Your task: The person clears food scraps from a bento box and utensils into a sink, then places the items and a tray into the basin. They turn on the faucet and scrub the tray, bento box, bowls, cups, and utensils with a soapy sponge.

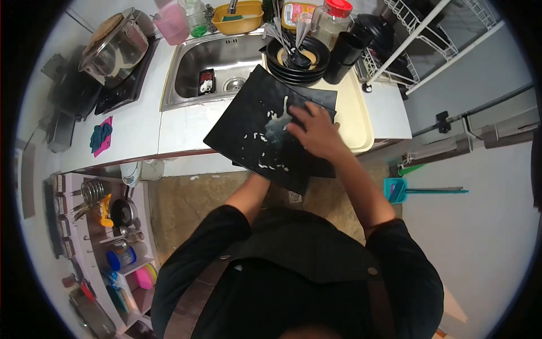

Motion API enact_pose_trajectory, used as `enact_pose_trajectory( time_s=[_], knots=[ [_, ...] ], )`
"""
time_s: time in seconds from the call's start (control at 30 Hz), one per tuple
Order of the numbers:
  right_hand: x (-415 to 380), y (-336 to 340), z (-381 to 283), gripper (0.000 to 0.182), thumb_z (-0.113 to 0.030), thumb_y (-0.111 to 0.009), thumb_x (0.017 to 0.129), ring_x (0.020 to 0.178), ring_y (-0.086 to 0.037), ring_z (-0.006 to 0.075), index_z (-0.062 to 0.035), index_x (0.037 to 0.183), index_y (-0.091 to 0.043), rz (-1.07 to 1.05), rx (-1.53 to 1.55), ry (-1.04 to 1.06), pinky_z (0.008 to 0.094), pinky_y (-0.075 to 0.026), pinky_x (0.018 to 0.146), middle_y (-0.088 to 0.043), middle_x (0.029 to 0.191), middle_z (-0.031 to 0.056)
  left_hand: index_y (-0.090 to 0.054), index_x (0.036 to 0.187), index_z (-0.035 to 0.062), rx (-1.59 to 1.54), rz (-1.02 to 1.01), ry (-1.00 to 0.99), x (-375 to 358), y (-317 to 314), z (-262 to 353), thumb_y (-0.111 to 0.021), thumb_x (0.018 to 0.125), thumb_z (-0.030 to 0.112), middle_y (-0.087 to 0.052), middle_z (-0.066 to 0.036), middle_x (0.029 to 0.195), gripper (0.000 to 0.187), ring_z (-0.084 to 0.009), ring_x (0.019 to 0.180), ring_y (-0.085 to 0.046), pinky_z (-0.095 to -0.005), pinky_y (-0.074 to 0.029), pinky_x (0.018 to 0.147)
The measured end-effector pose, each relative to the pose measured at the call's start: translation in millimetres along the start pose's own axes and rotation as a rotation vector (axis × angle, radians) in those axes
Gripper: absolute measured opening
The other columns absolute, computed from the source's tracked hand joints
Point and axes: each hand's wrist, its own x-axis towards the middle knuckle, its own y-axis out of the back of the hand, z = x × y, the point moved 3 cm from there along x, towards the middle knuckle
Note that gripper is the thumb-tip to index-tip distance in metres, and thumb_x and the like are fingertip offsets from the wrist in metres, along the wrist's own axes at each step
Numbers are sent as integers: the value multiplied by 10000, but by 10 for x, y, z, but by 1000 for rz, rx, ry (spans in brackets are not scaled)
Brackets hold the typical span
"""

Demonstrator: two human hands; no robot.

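Note:
A square black plate (226, 127) is tilted over the counter's front edge, with white food bits and a pale smear on its surface. My left hand is hidden beneath it; only the wrist and forearm show below the plate's lower edge. Over the plate's right part is my right hand (313, 129), fingers spread beside the smear. Whether its fingertips touch the plate is unclear. More dark square plates (326, 99) lie behind and under it, at the cream tray (361, 116). Stacked black bowls (296, 73) with cutlery stand beyond.
A steel sink (171, 90) holds a small red and black item (206, 82). To the left are a large pot (116, 56) and a teal cloth (101, 137). On the right stand a black cup (343, 56), a glass jug (329, 25) and a white wire rack (415, 34).

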Motion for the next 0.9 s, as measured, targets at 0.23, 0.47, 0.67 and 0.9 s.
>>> enact_pose_trajectory(
  time_s=[0.23, 0.47, 0.67, 0.9],
  knots=[
    [149, -283, 356, 570, -604, -528, 765, 1345, -55, 409, -380, 1278, -420, -77, -211, -48, 723, -228, 883, -169, 1472, 46, -486, 1163, 17, -42, -68, 17, 75, 71, 54, -467, 778, 115, -525, -115, 1168, 397, -298, 1101, -485, -466, -449, 904],
    [257, -131, 546, 558, -578, -536, 770, 1364, -50, 347, -394, 1284, -415, -141, -338, -13, 706, -222, 909, -154, 1481, 6, -487, 1172, 26, -53, -109, 44, 104, 95, 107, -459, 812, 148, -531, -112, 1166, 381, -283, 1090, -499, -438, -452, 906],
    [397, 20, 561, 500, -430, -591, 793, 1329, -183, 336, -305, 1261, -469, -132, -333, 87, 695, -241, 904, -272, 1428, 29, -488, 1181, 34, -78, -133, 49, 62, 138, 91, -451, 841, 176, -537, -108, 1164, 370, -270, 1081, -511, -415, -454, 907],
    [1061, 797, 74, 144, -83, -631, 678, 790, -605, 324, -66, 816, -669, 220, -154, 412, 390, -475, 710, -631, 766, 160, -489, 1191, 44, -111, -165, 50, 7, 190, 81, -442, 876, 210, -543, -104, 1161, 359, -255, 1070, -526, -387, -456, 909]
  ],
)
